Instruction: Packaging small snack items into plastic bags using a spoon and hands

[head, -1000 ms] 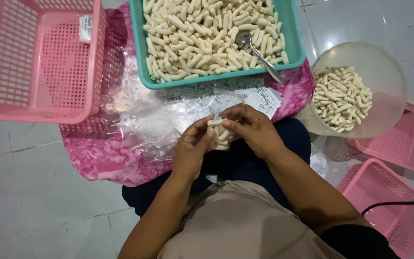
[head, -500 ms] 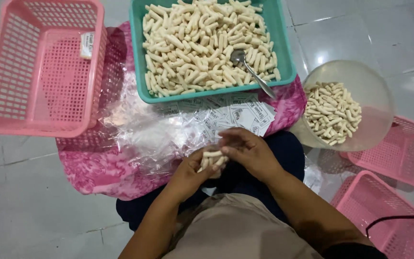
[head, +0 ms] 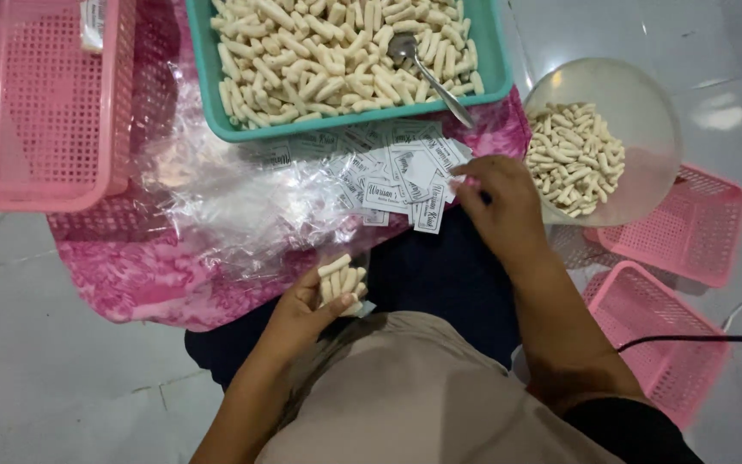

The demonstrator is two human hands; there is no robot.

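The person sits on the floor with a pink patterned cloth [head: 122, 275] spread out ahead. The left hand [head: 307, 305] is near the lap, its grip closed around a small clear packet of pale stick snacks [head: 341, 282], the sticks standing up out of the fist. The right hand [head: 500, 202] is farther out and to the right, over a loose pile of small white paper labels [head: 397, 172]; its fingertips are pinched together on the right edge of that pile, seemingly on one label, though the slip itself is hard to pick out from its neighbours.

The step in hand looks like labelling a filled packet: snacks already bagged, a label being picked up. The next move would probably call for lifting one slip free of the pile without dragging others and bringing it to the packet's open top.

Beyond the labels sits a teal tray [head: 216, 86] heaped with the same snacks, a metal spoon [head: 431, 73] lying in it. To the right is a clear round bowl [head: 637, 94] partly filled with sticks. A crumpled heap of clear plastic bags [head: 225, 202] lies left of the labels.

A large pink basket [head: 36, 112] at the far left is cut off by the frame, as is the tray's far side. Two smaller pink baskets [head: 672, 232] lie at right. The packet's mouth is hidden by the fingers.
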